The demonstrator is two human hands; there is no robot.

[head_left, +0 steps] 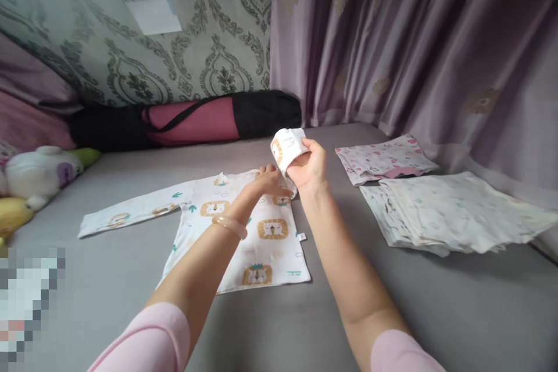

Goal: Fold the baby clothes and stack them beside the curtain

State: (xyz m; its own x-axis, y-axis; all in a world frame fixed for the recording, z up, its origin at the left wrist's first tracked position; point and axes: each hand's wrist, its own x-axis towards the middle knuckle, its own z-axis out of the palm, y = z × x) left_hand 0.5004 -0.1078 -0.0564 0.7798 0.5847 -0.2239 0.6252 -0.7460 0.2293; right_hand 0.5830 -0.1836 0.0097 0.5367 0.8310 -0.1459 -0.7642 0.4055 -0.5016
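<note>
A white long-sleeved child's shirt point(231, 244) with tan lion faces and green leaves lies spread on the grey bed. One sleeve reaches out flat to the left. The other sleeve point(285, 148) is lifted and bent back, pinched in my right hand point(310, 164) between thumb and fingers. My left hand point(267, 181) rests on the shirt's upper part beside that sleeve's shoulder, palm down with fingers extended; part of the hand is turned from view. A small white tag point(302, 237) sticks out at the shirt's right side edge.
To the right lie a folded pink-patterned garment point(386, 158) and a stack of pale folded clothes point(462, 209). A black and maroon long bag point(192, 119) stretches along the wall. Plush toys point(39, 171) sit at the left, and purple curtains point(392, 40) hang at the right.
</note>
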